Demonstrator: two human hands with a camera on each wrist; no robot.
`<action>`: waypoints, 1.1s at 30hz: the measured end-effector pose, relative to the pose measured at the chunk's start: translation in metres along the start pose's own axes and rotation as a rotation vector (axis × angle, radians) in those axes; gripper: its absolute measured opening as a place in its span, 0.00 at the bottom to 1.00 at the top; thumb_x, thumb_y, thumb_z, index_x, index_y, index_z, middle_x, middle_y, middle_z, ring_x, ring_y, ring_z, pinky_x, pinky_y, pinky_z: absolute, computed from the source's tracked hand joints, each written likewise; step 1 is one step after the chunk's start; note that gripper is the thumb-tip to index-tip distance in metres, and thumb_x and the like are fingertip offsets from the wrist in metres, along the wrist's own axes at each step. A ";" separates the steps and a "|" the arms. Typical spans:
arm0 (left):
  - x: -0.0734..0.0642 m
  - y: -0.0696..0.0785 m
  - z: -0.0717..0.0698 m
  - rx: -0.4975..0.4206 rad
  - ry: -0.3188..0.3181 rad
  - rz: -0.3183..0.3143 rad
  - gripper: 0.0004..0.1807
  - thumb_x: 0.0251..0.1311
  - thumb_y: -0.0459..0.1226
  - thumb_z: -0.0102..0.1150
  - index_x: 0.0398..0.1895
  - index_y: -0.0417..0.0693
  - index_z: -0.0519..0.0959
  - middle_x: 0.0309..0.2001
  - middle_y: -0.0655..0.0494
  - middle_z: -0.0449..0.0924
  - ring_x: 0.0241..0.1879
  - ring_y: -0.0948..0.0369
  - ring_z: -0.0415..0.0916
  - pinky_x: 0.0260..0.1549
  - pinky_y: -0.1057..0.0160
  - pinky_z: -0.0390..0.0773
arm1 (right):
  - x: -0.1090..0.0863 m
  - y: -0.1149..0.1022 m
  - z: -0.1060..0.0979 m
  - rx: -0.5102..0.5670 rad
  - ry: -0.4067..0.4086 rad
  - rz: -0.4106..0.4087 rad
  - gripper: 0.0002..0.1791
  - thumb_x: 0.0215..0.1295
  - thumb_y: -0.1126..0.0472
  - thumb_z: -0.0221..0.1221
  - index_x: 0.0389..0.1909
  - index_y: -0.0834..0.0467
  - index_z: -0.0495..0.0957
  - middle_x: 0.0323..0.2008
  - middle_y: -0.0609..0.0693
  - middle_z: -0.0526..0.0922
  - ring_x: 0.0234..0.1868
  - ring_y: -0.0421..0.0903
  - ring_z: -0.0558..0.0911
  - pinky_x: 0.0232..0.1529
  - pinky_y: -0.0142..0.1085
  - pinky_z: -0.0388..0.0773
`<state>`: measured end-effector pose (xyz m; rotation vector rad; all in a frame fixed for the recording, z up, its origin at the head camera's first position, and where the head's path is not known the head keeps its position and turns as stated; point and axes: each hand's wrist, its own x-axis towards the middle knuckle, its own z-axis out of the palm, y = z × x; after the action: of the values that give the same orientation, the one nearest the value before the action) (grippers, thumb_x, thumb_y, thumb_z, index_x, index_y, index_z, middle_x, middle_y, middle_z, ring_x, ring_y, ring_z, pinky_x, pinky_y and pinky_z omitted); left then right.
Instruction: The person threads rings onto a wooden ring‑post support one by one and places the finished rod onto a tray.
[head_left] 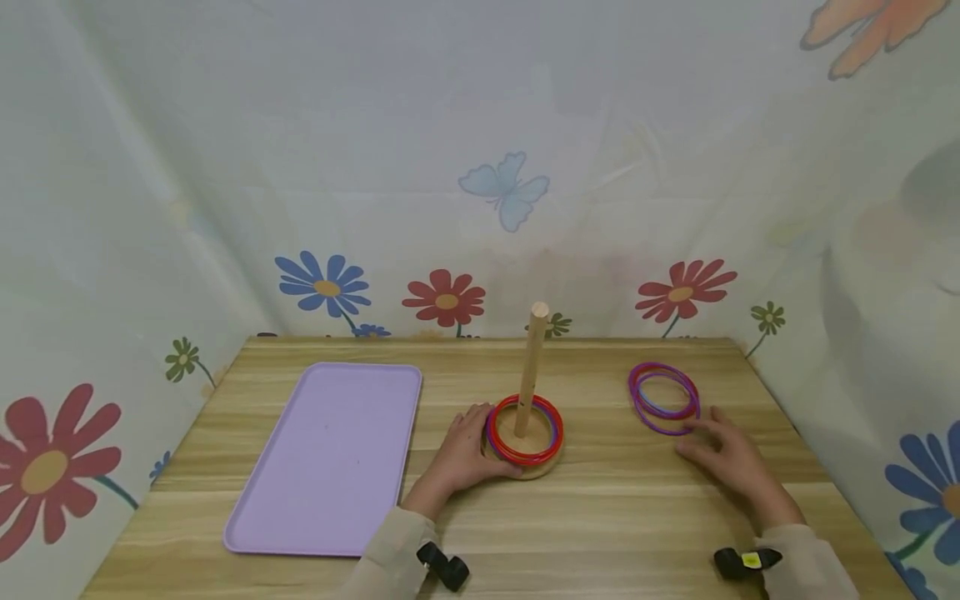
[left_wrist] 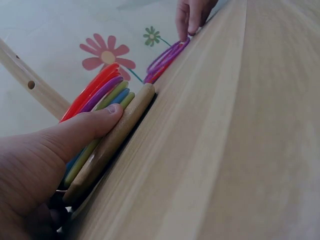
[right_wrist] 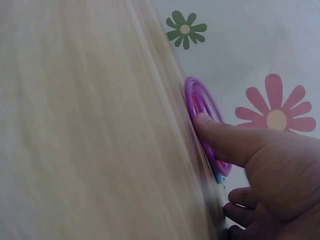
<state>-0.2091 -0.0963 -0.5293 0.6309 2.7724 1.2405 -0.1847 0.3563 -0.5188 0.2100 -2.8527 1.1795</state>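
A wooden peg stand [head_left: 531, 367] stands upright on the table. Several stacked rings [head_left: 556, 446] in red, purple, yellow-green and blue circle its post, low on the round base [left_wrist: 145, 100]. My left hand [head_left: 467, 450] grips the left side of this stack and base, its thumb along the near edge in the left wrist view. To the right lies a loose pile of rings [head_left: 637, 377], purple, red and blue. My right hand [head_left: 726, 457] pinches the near edge of a purple ring [head_left: 660, 430], which sits askew over the others. The right thumb partly covers that ring in the right wrist view.
A flat lilac tray [head_left: 337, 458] lies on the left of the wooden table [head_left: 600, 517]. Behind and at both sides hangs a pale cloth [head_left: 375, 167] printed with flowers and butterflies. The tall post rises between the two hands.
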 end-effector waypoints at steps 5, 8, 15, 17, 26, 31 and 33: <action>-0.001 0.000 0.001 -0.002 -0.003 -0.009 0.62 0.40 0.55 0.88 0.77 0.40 0.66 0.73 0.43 0.70 0.76 0.46 0.62 0.81 0.41 0.46 | 0.001 0.005 0.006 -0.006 0.019 -0.035 0.26 0.68 0.58 0.71 0.59 0.71 0.80 0.73 0.85 0.54 0.72 0.85 0.56 0.69 0.78 0.55; -0.001 0.000 0.002 -0.010 0.006 0.009 0.59 0.39 0.55 0.88 0.74 0.41 0.69 0.68 0.46 0.74 0.72 0.47 0.67 0.80 0.40 0.48 | 0.000 0.005 0.008 0.002 0.035 -0.024 0.24 0.67 0.59 0.72 0.57 0.70 0.81 0.73 0.84 0.56 0.73 0.84 0.57 0.70 0.77 0.55; -0.001 0.002 0.000 -0.005 0.009 0.017 0.57 0.39 0.54 0.88 0.72 0.41 0.70 0.65 0.48 0.75 0.70 0.47 0.69 0.79 0.39 0.50 | -0.003 0.004 0.010 0.054 0.053 0.081 0.22 0.67 0.56 0.73 0.51 0.69 0.83 0.76 0.82 0.52 0.75 0.83 0.53 0.72 0.75 0.51; -0.001 0.002 0.000 -0.002 0.009 0.012 0.58 0.39 0.54 0.88 0.73 0.41 0.69 0.65 0.47 0.75 0.70 0.47 0.68 0.80 0.39 0.49 | -0.003 0.005 0.011 0.056 0.073 0.079 0.19 0.66 0.56 0.73 0.46 0.68 0.84 0.75 0.81 0.54 0.74 0.83 0.55 0.72 0.75 0.52; -0.003 -0.001 0.002 0.001 -0.002 -0.011 0.61 0.40 0.55 0.88 0.75 0.38 0.67 0.72 0.42 0.71 0.75 0.45 0.63 0.80 0.40 0.48 | -0.011 0.010 0.019 0.087 0.167 0.040 0.15 0.64 0.58 0.74 0.39 0.64 0.82 0.77 0.80 0.51 0.76 0.81 0.53 0.74 0.74 0.49; -0.001 -0.002 0.002 -0.008 0.010 0.003 0.60 0.39 0.55 0.88 0.74 0.39 0.68 0.70 0.44 0.73 0.74 0.46 0.65 0.80 0.40 0.49 | -0.010 0.010 0.021 0.140 0.242 0.023 0.14 0.64 0.61 0.75 0.39 0.65 0.82 0.77 0.79 0.51 0.76 0.82 0.54 0.75 0.73 0.51; 0.000 -0.001 0.002 -0.009 0.014 0.003 0.60 0.39 0.55 0.88 0.75 0.39 0.68 0.70 0.45 0.72 0.74 0.46 0.65 0.80 0.40 0.48 | -0.009 0.009 0.020 0.153 0.266 0.029 0.14 0.64 0.61 0.74 0.40 0.65 0.81 0.77 0.78 0.52 0.75 0.82 0.55 0.76 0.71 0.51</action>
<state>-0.2088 -0.0960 -0.5313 0.6289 2.7768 1.2616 -0.1765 0.3502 -0.5401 0.0155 -2.5484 1.3222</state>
